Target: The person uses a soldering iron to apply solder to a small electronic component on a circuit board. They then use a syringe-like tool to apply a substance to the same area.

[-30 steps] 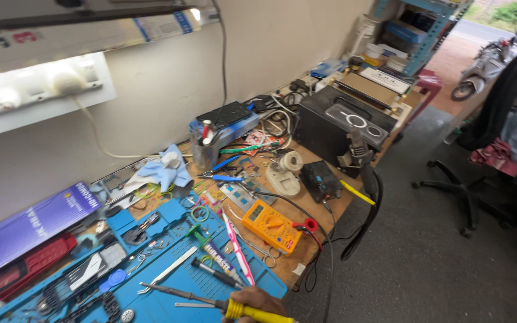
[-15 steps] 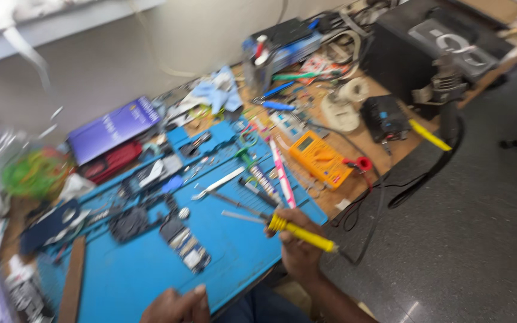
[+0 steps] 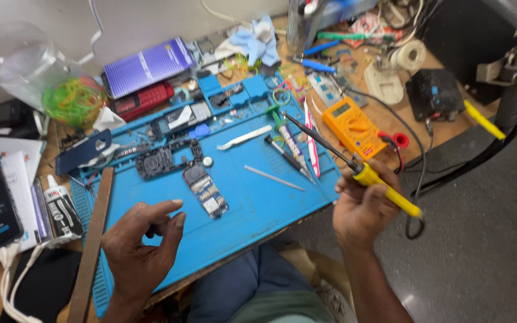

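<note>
- Left hand (image 3: pixel 142 239) hovers over the near edge of the blue mat (image 3: pixel 252 209), fingers loosely curled, thumb and forefinger nearly meeting, holding nothing.
- Right hand (image 3: pixel 363 206) has its fingers wrapped around the yellow-handled soldering iron (image 3: pixel 354 168), tip pointing up-left over the mat.
- A small circuit board (image 3: pixel 206 191) lies between the hands.
- An orange multimeter (image 3: pixel 353 125) sits farther back on the table (image 3: pixel 444 128).
</note>
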